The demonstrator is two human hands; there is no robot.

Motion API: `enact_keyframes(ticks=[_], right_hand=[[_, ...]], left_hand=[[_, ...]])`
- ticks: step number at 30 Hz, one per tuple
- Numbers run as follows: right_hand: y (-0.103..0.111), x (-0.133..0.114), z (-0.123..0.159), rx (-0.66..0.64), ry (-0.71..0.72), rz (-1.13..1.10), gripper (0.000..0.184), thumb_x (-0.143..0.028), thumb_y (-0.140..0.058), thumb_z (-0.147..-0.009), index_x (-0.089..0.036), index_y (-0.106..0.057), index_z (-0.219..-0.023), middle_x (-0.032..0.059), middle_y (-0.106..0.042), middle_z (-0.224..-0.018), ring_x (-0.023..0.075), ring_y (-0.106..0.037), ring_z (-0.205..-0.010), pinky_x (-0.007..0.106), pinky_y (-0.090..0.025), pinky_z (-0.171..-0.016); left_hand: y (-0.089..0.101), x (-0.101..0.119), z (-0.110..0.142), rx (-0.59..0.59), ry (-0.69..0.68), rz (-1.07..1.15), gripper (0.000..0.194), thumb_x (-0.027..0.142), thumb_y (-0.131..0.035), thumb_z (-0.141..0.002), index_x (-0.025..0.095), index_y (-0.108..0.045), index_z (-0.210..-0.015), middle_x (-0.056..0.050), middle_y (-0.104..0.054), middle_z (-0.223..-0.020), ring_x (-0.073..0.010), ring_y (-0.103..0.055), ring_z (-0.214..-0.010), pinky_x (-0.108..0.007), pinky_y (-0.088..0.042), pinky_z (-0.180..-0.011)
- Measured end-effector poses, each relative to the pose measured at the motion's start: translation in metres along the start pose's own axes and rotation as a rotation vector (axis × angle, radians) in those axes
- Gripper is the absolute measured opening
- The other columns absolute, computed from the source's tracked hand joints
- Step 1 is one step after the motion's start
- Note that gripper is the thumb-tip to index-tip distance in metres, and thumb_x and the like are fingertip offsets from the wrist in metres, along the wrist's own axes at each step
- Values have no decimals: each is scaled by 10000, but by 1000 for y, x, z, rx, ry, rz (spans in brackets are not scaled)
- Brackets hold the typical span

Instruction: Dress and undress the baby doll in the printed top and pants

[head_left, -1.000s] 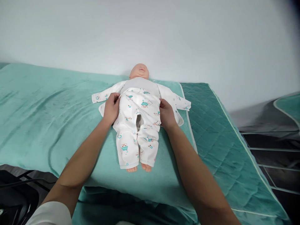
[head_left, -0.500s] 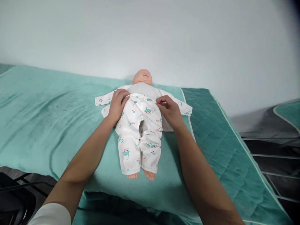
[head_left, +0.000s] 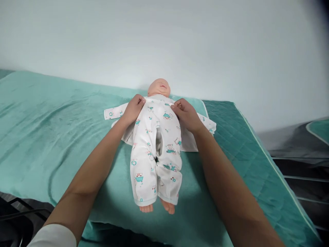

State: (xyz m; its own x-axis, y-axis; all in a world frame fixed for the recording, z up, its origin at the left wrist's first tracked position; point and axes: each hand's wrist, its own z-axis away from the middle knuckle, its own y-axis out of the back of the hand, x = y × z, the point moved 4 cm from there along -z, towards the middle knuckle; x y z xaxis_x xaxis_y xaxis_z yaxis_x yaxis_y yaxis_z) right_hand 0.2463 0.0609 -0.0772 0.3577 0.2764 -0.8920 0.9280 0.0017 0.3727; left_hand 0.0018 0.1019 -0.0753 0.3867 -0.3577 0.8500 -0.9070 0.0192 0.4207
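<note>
A baby doll (head_left: 158,87) lies on its back, its bare feet towards me. White printed baby pants (head_left: 168,137) cover its legs and belly, the waistband stretched up to chest height and an open slit at the crotch. My left hand (head_left: 136,106) pinches the waistband at its left corner. On the other side, my right hand (head_left: 185,113) grips the waistband's right edge between thumb and fingers. A white printed baby jacket (head_left: 190,142) is spread under the doll, its sleeves reaching out to both sides behind my hands.
A light green blanket (head_left: 64,144) covers the bed beneath the doll. Darker quilted green bedding (head_left: 239,161) extends to the right. A pale wall (head_left: 164,41) stands behind the doll's head. Metal bars (head_left: 298,178) show at the right, dark furniture (head_left: 15,223) at the lower left.
Both hands have pulled the pants' waistband up from the belly to the chest, covering more of the doll's white top. The pants' legs look straighter, and the view has shifted slightly.
</note>
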Motion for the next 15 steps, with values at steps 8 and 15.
enact_keyframes(ticks=[8, 15], right_hand=[[-5, 32, -19, 184, -152, -239, 314, -502, -751, -822, -233, -591, -842, -15, -582, -690, 127, -463, -600, 270, -376, -557], [3, 14, -6, 90, 191, 127, 240, -467, -690, -853, -234, -631, -862, 76, -665, -1207, 253, -595, -1166, 418, -482, -1002]], left_hand=[[-7, -10, -4, -15, 142, 111, 129, 258, -506, -988, 210, -533, -872, -8, -584, -827, -156, -526, -785, -284, -421, -738], [-2, 7, -7, -47, -159, -247, 99, 256, -536, -965, 222, -494, -883, -104, -662, -1314, -250, -567, -1230, -395, -402, -1085]])
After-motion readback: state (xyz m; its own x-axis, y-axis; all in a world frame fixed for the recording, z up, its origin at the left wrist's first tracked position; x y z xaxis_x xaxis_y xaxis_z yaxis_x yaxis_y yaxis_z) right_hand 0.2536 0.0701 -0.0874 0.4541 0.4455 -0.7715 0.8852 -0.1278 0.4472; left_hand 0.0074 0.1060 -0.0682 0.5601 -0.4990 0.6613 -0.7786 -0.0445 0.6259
